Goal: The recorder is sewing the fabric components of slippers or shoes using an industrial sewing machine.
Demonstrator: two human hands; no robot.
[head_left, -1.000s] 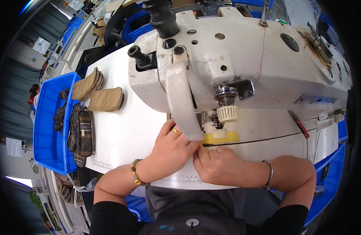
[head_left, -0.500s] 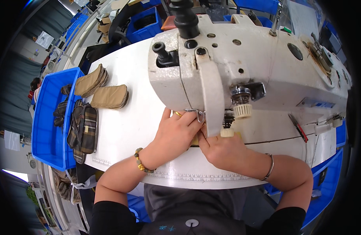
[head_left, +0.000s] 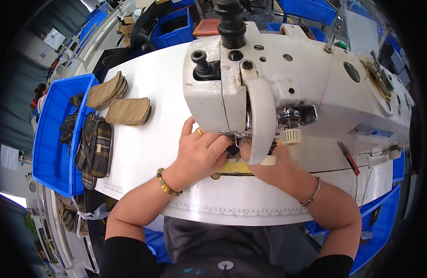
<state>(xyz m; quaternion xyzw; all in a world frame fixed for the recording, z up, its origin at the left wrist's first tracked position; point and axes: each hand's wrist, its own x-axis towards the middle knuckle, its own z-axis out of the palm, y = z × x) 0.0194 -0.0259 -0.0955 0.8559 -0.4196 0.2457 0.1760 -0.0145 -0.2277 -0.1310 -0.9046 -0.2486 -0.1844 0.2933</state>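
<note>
Both my hands are at the needle area of a white sewing machine (head_left: 204, 104). A small dark piece, apparently fabric (head_left: 233, 150), lies under the presser foot, mostly covered by fingers and the machine head. My left hand (head_left: 197, 154) comes from the left, its thumb and fingertips curled in on the dark piece. From the right, my right hand (head_left: 274, 166) reaches in behind the machine's white curved lever (head_left: 262, 116). One of its fingertips shows beside the dark piece; its other fingers are hidden. Just in front of the needle area lies a yellow strip (head_left: 234, 167) on the table.
Left on the white table (head_left: 167, 92) lie two stacks of tan fabric pieces (head_left: 127, 111). Plaid fabric pieces (head_left: 102, 148) hang over the rim of a blue bin (head_left: 46, 139). Red-handled snips (head_left: 348, 158) lie right of the machine. A ruler scale (head_left: 250, 213) runs along the near edge.
My left hand has shifted slightly left, opening a gap between the hands where the dark piece and yellow strip show. My right hand's fingers have gone further behind the lever. The view has shifted a little.
</note>
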